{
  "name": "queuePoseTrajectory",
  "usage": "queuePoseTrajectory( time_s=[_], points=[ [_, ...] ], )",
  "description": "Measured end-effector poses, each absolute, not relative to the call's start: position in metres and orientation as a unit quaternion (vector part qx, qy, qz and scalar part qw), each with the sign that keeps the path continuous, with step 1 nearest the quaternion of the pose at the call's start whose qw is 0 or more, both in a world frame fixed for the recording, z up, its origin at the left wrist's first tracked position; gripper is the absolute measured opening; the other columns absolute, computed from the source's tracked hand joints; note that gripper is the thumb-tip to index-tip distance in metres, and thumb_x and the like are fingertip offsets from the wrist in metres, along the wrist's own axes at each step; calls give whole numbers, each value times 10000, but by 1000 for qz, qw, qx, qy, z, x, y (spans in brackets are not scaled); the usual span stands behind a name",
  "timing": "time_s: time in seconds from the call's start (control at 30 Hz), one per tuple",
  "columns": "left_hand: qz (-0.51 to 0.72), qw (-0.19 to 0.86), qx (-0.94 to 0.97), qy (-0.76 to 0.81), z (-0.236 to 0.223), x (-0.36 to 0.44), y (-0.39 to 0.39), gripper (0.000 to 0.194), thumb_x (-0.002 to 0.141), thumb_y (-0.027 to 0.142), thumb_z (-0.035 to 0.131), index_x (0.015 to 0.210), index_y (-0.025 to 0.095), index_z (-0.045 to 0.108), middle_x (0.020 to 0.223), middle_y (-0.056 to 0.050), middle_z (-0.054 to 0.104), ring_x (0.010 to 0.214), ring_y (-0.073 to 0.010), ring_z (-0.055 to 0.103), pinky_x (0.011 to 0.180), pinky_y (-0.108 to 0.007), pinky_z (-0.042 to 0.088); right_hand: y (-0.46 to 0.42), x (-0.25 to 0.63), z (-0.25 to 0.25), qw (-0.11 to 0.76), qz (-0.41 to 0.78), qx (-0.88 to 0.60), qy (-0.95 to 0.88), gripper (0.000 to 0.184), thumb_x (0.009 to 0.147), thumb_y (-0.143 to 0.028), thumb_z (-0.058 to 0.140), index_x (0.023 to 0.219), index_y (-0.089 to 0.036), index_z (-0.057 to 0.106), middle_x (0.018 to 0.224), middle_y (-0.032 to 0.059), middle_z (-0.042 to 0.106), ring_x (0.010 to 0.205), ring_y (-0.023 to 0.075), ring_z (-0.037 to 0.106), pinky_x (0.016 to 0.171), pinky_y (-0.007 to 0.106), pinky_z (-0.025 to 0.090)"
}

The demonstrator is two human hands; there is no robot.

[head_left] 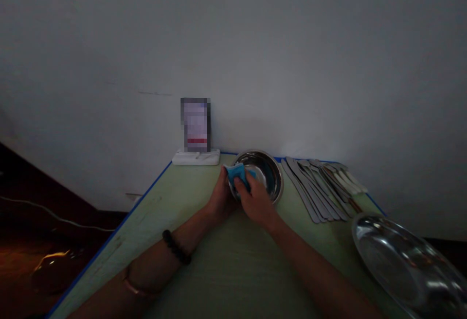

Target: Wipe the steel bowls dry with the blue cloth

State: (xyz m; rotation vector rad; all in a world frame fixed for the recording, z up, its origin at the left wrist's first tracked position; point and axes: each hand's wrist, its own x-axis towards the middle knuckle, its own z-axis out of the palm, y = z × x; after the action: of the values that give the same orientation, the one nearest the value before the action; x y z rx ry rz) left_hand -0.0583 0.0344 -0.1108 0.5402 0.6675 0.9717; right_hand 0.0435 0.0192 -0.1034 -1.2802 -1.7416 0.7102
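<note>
A shiny round metal bowl is at the table's far edge, near the wall. My left hand is closed at the bowl's left side, its fingers partly hidden behind the rim and a cloth. A blue cloth with a pale edge is pinched in my right hand, thumb on top. The cloth lies against the bowl's left rim, between both hands. Part of the bowl's inside is hidden by my right hand.
A phone with a blurred screen stands on a white base at the back left. Several flat metal utensils lie right of the bowl. A large metal basin is at the right edge of the pale green table.
</note>
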Motion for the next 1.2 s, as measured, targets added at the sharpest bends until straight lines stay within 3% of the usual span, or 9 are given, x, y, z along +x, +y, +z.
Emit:
queuePoseTrajectory(
  time_s=[0.2, 0.4, 0.63, 0.8, 0.87, 1.03, 1.2],
  points=[
    [454, 796, 265, 301, -108, -64, 39, 684, 796, 664, 259, 921, 126, 663, 937, -127, 698, 1045, -281, 586, 909, -417, 442, 30, 70, -94, 259, 296, -418, -819, 212, 830, -303, 488, 800, -167, 647, 638, -24, 573, 602, 101, 496, 587, 213, 354],
    [426, 824, 245, 281, -112, -62, 39, 662, 821, 634, 240, 923, 141, 670, 900, -106, 710, 1019, -269, 604, 909, -428, 442, 29, 60, -104, 375, 265, -459, -760, 292, 882, -312, 404, 988, -152, 624, 863, 43, 650, 762, 141, 564, 696, 249, 397],
    [466, 778, 263, 330, -114, -65, 46, 576, 836, 571, 323, 934, 127, 677, 842, -93, 722, 956, -253, 636, 918, -386, 447, 29, 81, -89, 185, 297, -384, -855, 297, 800, -275, 548, 1077, -213, 633, 726, -11, 636, 632, 111, 544, 631, 227, 394],
    [462, 772, 279, 336, -113, -66, 43, 581, 843, 560, 327, 946, 102, 671, 855, -106, 720, 948, -245, 640, 908, -358, 458, 26, 67, -95, 274, 245, -408, -836, 249, 863, -231, 451, 1024, -180, 633, 845, 33, 665, 742, 134, 571, 711, 252, 400],
    [467, 765, 286, 339, -115, -67, 44, 591, 842, 568, 322, 942, 102, 672, 861, -110, 719, 949, -245, 640, 909, -360, 457, 26, 68, -93, 251, 243, -403, -846, 257, 861, -234, 453, 1048, -186, 622, 857, 33, 668, 738, 135, 576, 707, 254, 405],
    [548, 718, 281, 324, -125, -63, 51, 548, 838, 563, 355, 944, 128, 671, 936, -88, 714, 991, -222, 623, 973, -345, 412, 27, 88, -81, 80, 222, -379, -895, 232, 835, -233, 485, 988, -192, 654, 887, 52, 675, 794, 165, 600, 742, 283, 423],
    [553, 667, 282, 411, -123, -64, 49, 525, 813, 568, 406, 885, 131, 687, 878, -89, 721, 981, -249, 625, 939, -360, 442, 20, 66, -91, 153, 147, -472, -856, 332, 886, -259, 399, 1165, -179, 559, 997, 96, 668, 898, 203, 615, 797, 319, 431]
  ],
)
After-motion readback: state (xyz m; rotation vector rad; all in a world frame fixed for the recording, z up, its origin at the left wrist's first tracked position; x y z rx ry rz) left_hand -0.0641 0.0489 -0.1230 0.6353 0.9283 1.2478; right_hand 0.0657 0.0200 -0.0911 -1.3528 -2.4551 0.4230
